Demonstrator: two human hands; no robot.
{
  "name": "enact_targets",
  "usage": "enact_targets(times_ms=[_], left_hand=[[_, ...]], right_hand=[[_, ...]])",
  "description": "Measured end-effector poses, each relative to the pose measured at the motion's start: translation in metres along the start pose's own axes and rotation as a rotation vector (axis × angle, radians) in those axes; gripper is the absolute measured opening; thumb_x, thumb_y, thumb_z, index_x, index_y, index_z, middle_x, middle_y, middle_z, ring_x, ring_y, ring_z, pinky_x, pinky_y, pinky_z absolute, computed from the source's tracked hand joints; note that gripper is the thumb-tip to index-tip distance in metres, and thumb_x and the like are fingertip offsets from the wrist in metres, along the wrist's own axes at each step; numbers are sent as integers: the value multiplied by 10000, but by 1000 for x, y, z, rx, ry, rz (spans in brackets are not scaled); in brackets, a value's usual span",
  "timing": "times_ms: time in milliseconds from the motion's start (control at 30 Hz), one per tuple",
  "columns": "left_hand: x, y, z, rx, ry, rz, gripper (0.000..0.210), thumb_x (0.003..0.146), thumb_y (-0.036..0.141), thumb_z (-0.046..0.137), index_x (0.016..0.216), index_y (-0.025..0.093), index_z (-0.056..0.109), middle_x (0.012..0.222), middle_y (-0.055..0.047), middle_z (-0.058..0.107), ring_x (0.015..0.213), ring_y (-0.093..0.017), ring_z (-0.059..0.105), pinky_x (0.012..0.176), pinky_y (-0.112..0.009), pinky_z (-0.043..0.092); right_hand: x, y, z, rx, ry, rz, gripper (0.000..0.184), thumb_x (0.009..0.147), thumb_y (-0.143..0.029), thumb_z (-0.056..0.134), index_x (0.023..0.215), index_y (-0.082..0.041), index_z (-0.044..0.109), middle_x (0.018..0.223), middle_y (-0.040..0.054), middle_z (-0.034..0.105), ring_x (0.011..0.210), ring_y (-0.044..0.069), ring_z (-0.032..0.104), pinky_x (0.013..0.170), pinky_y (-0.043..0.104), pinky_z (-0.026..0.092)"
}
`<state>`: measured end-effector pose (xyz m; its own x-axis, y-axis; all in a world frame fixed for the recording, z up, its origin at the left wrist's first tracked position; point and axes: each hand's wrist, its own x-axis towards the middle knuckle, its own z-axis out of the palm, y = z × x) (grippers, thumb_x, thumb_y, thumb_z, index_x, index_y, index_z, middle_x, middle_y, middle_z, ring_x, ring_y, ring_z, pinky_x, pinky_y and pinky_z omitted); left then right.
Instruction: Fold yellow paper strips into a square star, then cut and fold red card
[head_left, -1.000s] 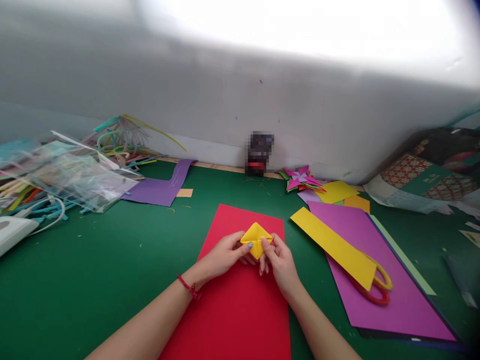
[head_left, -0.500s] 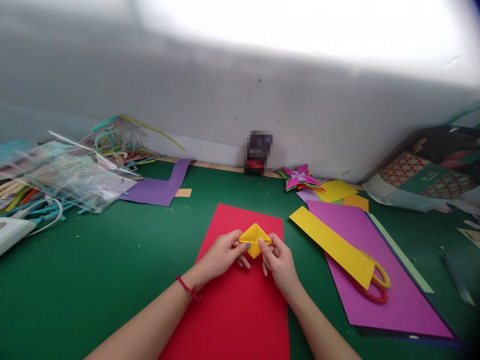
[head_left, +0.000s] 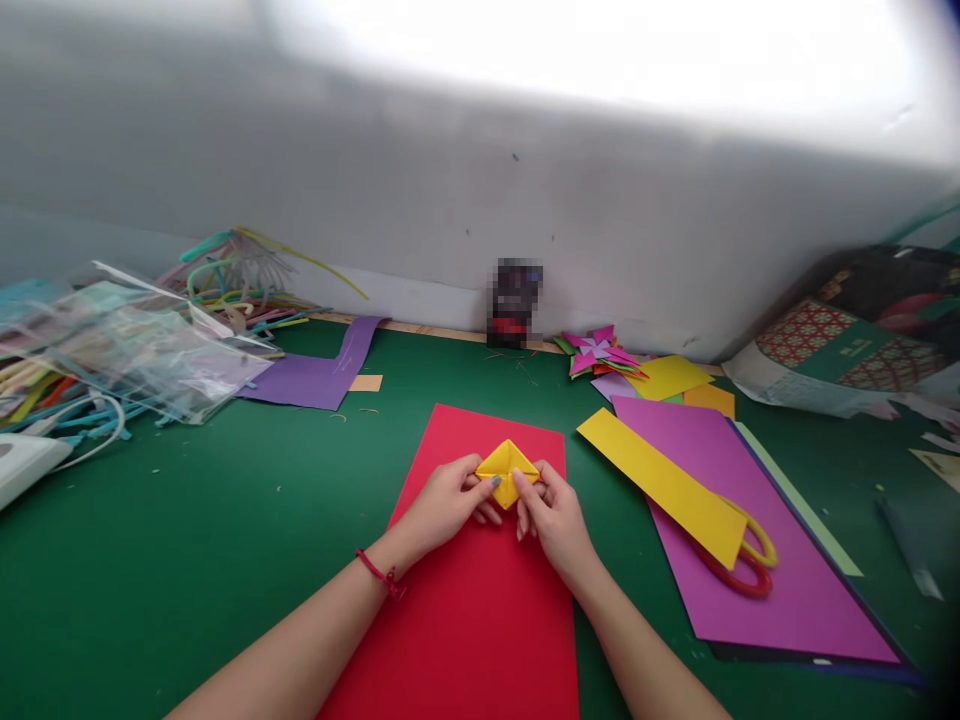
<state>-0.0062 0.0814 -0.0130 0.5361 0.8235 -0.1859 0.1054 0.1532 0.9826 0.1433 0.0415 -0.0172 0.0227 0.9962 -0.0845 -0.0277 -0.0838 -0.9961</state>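
A small piece of folded yellow paper (head_left: 508, 460), diamond-shaped with creases meeting near its centre, is held up between both hands. My left hand (head_left: 457, 494) pinches its left corner, the thumb pressed on the front face. On the opposite corner, my right hand (head_left: 551, 505) grips with thumb and fingers, the thumb tip close to the middle of the paper. The fingers behind the paper are partly hidden. Beneath both hands lies a large red sheet (head_left: 480, 620) on the green table.
Right of the red sheet, a yellow strip (head_left: 660, 485) partly covers scissors (head_left: 761, 580) on a purple sheet (head_left: 787, 600). Folded paper stars (head_left: 596, 350) sit at the back. Pipe cleaners (head_left: 240, 285) and a clear plastic bag (head_left: 172, 350) crowd the left, beside cut purple paper (head_left: 300, 380).
Almost nothing differs. Both hands and the yellow paper appear slightly higher in the view, with the same grip; the whole scene has shifted a little.
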Motion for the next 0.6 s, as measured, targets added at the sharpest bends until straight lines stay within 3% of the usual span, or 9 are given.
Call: enact_targets(times_ms=[167,400,600], left_hand=[[0,4,-1,-43,-56,79,172,823,312,498,896,157,501,841,-33,565,793,-154,584,643,-248,495],[-2,5,-3,-35,-86,36,213,846,321,461,967,149,497,824,-49,597,745,-156,594,653,-273,484],[-3,5,-1,-52,-75,70,189,833,342,476,850,154,472,786,-34,605,749,-197,644,625,-294,505]], right_hand=[[3,4,-1,84,-9,19,225,851,-390,479,734,-204,428,385,-92,455,321,69,422,386,180,333],[4,5,-4,127,-18,33,213,865,-367,468,738,-199,439,386,-90,459,328,66,427,398,182,338],[2,4,-2,91,-27,12,223,854,-363,488,716,-202,420,381,-88,460,325,66,407,388,180,330]])
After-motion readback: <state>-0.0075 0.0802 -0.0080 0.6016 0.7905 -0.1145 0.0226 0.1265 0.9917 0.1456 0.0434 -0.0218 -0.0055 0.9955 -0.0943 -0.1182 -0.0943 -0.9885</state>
